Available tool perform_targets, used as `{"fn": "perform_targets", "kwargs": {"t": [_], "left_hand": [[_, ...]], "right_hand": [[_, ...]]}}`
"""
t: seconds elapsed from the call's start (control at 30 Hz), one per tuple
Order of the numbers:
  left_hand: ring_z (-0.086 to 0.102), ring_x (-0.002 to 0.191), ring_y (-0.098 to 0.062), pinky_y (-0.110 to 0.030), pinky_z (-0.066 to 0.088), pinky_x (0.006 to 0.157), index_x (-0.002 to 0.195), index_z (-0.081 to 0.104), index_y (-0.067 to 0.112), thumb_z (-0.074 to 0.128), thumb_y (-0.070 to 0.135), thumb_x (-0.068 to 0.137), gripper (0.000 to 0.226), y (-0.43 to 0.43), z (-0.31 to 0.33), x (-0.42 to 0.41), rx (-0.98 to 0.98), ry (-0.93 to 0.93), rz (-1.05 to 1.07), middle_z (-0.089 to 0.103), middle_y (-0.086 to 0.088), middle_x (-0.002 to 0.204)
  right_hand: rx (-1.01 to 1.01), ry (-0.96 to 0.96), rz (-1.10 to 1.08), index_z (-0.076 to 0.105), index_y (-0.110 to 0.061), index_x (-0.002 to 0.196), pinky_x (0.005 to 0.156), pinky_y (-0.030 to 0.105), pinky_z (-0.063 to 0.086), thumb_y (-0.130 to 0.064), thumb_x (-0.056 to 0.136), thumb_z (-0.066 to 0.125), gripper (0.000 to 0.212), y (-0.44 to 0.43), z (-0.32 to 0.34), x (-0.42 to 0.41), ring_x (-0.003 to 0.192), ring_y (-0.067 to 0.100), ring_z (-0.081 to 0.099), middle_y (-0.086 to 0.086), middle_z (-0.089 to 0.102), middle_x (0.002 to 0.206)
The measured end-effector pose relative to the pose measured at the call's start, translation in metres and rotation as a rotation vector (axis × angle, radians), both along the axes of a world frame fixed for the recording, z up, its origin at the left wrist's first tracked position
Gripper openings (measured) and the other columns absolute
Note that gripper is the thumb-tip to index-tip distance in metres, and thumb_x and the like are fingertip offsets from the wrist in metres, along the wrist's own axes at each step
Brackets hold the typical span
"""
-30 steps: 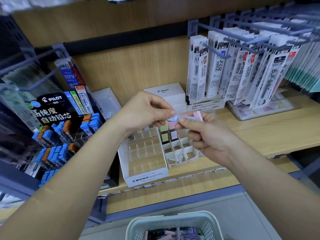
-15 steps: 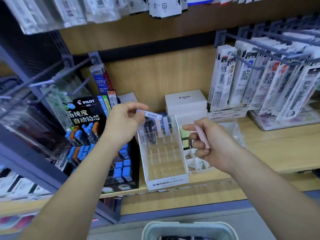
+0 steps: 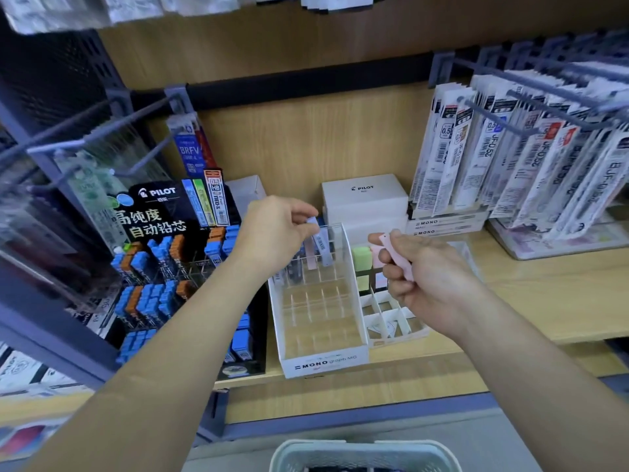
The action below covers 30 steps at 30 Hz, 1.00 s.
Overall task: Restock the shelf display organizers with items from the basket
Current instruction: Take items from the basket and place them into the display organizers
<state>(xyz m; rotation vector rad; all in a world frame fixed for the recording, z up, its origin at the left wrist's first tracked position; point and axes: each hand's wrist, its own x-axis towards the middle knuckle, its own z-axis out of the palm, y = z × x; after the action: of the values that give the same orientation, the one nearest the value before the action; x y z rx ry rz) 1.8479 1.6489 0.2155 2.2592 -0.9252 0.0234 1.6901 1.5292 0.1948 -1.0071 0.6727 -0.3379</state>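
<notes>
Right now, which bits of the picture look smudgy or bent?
Head view: left-edge packets smear most, right packets less; the PILOT sign and MONO box read sharp; the blue stick in the left hand and pink stick in the right hand look clear; the rail slants, likely the wide lens; the basket is cropped.

— Where's the left hand (image 3: 277,233)?
— Middle of the frame. Its bare forearm rises from the lower left. The knuckles face the camera, and the thumb and forefinger pinch the top of a blue stick (image 3: 321,243).
— And the right hand (image 3: 429,281)?
— Just right of centre, with its forearm coming up from the lower right. The fingers are curled round a pink stick (image 3: 394,255). The two hands are near each other but apart.
</notes>
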Motion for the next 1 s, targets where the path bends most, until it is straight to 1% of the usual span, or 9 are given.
{"fn": "perform_targets", "kwargs": {"t": [0.13,0.27,0.37,0.53,0.6,0.73,0.83,0.93,1.0], "left_hand": [[0.062,0.080,0.000,-0.010,0.046,0.072,0.101,0.074,0.022,0.073,0.022,0.084,0.017,-0.001,-0.002,0.003,0.027,-0.003,-0.007,0.070,0.007,0.088],[0.062,0.090,-0.006,-0.016,0.044,0.082,0.106,0.073,0.016,0.065,0.018,0.090,0.018,-0.003,-0.005,-0.002,0.098,-0.049,-0.062,0.072,0.003,0.099],[0.063,0.092,-0.014,-0.022,0.048,0.085,0.102,0.074,0.015,0.064,0.018,0.091,0.016,-0.003,-0.007,-0.003,0.118,-0.093,-0.080,0.073,0.000,0.094],[0.049,0.104,-0.014,-0.017,0.033,0.082,0.103,0.075,0.021,0.068,0.022,0.088,0.016,-0.006,-0.015,0.004,0.102,-0.143,-0.084,0.059,0.014,0.092],[0.047,0.106,-0.013,-0.018,0.033,0.083,0.105,0.074,0.022,0.067,0.021,0.089,0.018,-0.006,-0.017,0.006,0.115,-0.148,-0.086,0.058,0.015,0.090],[0.052,0.095,-0.012,-0.028,0.046,0.082,0.102,0.073,0.022,0.068,0.021,0.087,0.015,-0.007,-0.021,0.006,0.111,-0.181,-0.071,0.056,0.020,0.075],[0.049,0.087,-0.007,-0.023,0.043,0.075,0.092,0.072,0.024,0.072,0.025,0.084,0.008,-0.008,-0.022,0.005,0.091,-0.206,-0.059,0.049,0.022,0.072],[0.049,0.079,-0.004,-0.016,0.036,0.065,0.086,0.071,0.027,0.073,0.028,0.083,0.005,-0.007,-0.021,0.006,0.087,-0.188,-0.053,0.055,0.016,0.076],[0.053,0.070,-0.003,-0.013,0.039,0.059,0.082,0.070,0.027,0.073,0.028,0.083,0.003,-0.006,-0.020,0.005,0.081,-0.151,-0.048,0.058,0.017,0.075]], "right_hand": [[-0.008,0.007,0.034,0.067,0.000,0.108,0.039,0.017,0.030,-0.017,0.101,0.049,0.026,-0.003,-0.003,-0.003,0.051,0.009,0.041,0.004,0.054,0.072],[-0.005,0.011,0.055,0.067,0.001,0.107,0.041,0.018,0.033,-0.013,0.100,0.050,0.024,-0.004,-0.003,-0.004,0.055,0.011,0.045,0.005,0.058,0.073],[-0.015,0.013,0.068,0.067,0.001,0.108,0.044,0.018,0.037,-0.008,0.099,0.050,0.021,-0.004,-0.003,-0.005,0.056,0.011,0.052,0.005,0.062,0.071],[-0.019,0.003,0.082,0.067,0.000,0.109,0.051,0.020,0.042,-0.003,0.098,0.048,0.022,-0.006,-0.003,-0.008,0.061,0.012,0.058,0.007,0.069,0.076],[0.021,-0.020,0.090,0.067,0.001,0.110,0.054,0.019,0.046,0.003,0.095,0.047,0.025,-0.008,-0.003,-0.010,0.064,0.012,0.059,0.009,0.068,0.079],[0.076,-0.081,0.111,0.065,0.004,0.114,0.059,0.020,0.052,0.013,0.090,0.045,0.032,-0.008,-0.002,-0.011,0.067,0.015,0.060,0.012,0.063,0.079],[0.078,-0.070,0.130,0.065,0.002,0.110,0.055,0.021,0.054,0.006,0.093,0.052,0.023,-0.004,-0.001,-0.013,0.066,0.017,0.068,0.011,0.069,0.079],[0.023,-0.001,0.134,0.067,-0.002,0.106,0.040,0.015,0.041,-0.006,0.093,0.059,0.016,0.001,0.000,-0.014,0.051,0.012,0.060,0.006,0.068,0.071],[-0.029,0.029,0.148,0.065,-0.005,0.105,0.037,0.015,0.033,-0.012,0.094,0.060,0.014,0.002,0.000,-0.013,0.045,0.010,0.050,0.003,0.063,0.064]]}}
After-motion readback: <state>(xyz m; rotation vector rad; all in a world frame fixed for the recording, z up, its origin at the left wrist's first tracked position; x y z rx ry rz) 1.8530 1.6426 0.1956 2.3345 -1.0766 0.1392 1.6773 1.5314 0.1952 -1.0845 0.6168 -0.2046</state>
